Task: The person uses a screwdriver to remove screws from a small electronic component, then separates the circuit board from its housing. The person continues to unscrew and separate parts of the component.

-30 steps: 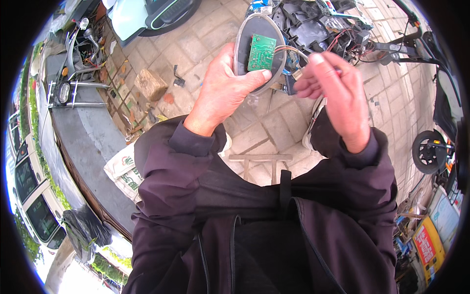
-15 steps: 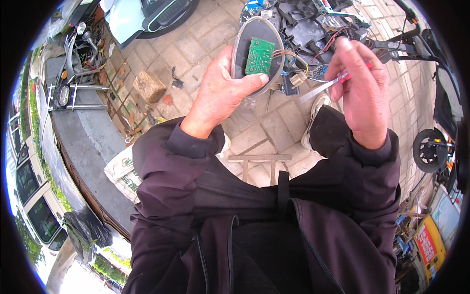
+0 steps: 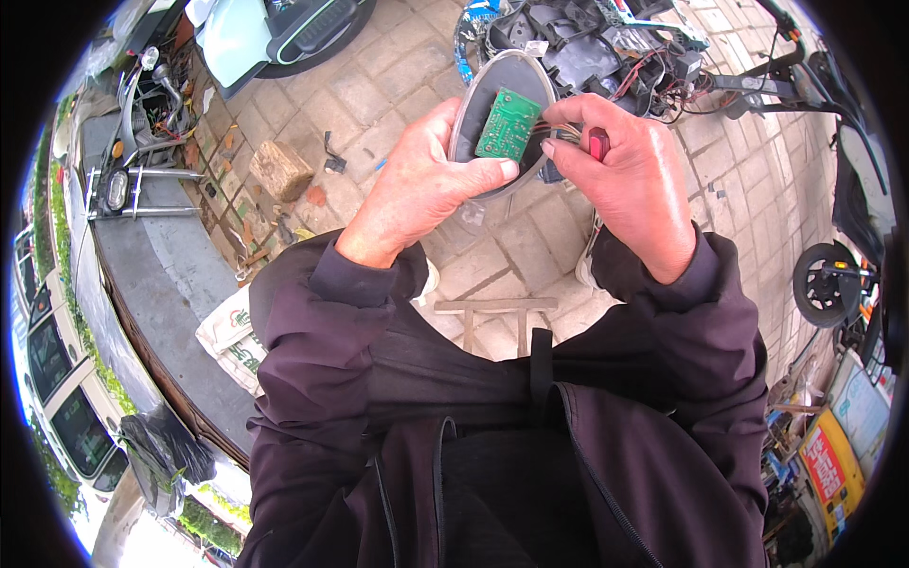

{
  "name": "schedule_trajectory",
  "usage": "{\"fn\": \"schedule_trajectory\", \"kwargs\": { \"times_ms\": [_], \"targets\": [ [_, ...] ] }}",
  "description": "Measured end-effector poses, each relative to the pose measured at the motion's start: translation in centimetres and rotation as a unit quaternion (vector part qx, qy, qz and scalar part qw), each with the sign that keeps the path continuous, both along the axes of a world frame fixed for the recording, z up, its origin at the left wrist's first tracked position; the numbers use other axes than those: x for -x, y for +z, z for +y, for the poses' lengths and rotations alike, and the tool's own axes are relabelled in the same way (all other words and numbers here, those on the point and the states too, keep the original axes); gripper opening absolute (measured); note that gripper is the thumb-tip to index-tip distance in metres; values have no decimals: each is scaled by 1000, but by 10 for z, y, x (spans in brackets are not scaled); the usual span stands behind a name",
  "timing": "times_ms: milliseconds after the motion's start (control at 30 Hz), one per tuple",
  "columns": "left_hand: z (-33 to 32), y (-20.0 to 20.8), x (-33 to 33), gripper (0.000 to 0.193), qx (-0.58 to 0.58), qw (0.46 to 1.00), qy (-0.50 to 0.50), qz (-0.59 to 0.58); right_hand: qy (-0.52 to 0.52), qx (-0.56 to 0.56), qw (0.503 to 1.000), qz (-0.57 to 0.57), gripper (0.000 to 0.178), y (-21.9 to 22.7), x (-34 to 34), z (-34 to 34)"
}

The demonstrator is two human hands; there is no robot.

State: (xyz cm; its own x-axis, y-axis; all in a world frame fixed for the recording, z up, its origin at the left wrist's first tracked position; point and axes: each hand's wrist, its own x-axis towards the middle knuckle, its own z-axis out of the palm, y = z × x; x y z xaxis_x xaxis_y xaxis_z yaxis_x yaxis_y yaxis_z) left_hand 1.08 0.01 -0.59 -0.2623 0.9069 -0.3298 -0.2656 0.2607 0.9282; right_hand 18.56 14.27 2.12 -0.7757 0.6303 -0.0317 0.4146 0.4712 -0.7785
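Paved floor (image 3: pixel 379 95), grey-tan brick pavers. On it: wood block (image 3: pixel 280 170) at left, small dark scrap (image 3: pixel 332 159) just beside it, reddish chip (image 3: pixel 315 196) near the block, bits of debris (image 3: pixel 251 237) along the kerb (image 3: pixel 161 284). Low wooden stool (image 3: pixel 494 312) stands on the pavers at centre. White printed sack (image 3: pixel 232 336) lies at the kerb edge. Stripped scooter (image 3: pixel 606 43) with loose wiring sits at top, a wheel (image 3: pixel 833 284) at right.

Board (image 3: pixel 507 124): in the shell (image 3: pixel 473 104), between my hands.
Stool (image 3: pixel 494 312): below them.
Brick (image 3: pixel 280 169): far left.
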Motion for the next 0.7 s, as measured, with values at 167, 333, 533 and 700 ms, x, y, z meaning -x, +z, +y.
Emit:
{"fn": "schedule_trajectory", "kwargs": {
  "times_ms": [167, 333, 533, 700],
  "targets": [
    [-1, -2, 1, 62, 2, 1000, -17, 13, 12, -56, 998, 12, 21, -7, 3, 0],
    [-3, -5, 2, 56, -2, 1000, -28, 7, 9, -33, 999, -5, 21, -5, 3, 0],
    [0, -15, 5, 55, 39, 985, -7, 169, -70, 316, 945, 47, 27, 9, -3, 16],
    [-3, -21, 0, 54, 26, 934, 35, 354, -105, 386, 903, 160, 20, 2, -9, 22]
  ]
}}
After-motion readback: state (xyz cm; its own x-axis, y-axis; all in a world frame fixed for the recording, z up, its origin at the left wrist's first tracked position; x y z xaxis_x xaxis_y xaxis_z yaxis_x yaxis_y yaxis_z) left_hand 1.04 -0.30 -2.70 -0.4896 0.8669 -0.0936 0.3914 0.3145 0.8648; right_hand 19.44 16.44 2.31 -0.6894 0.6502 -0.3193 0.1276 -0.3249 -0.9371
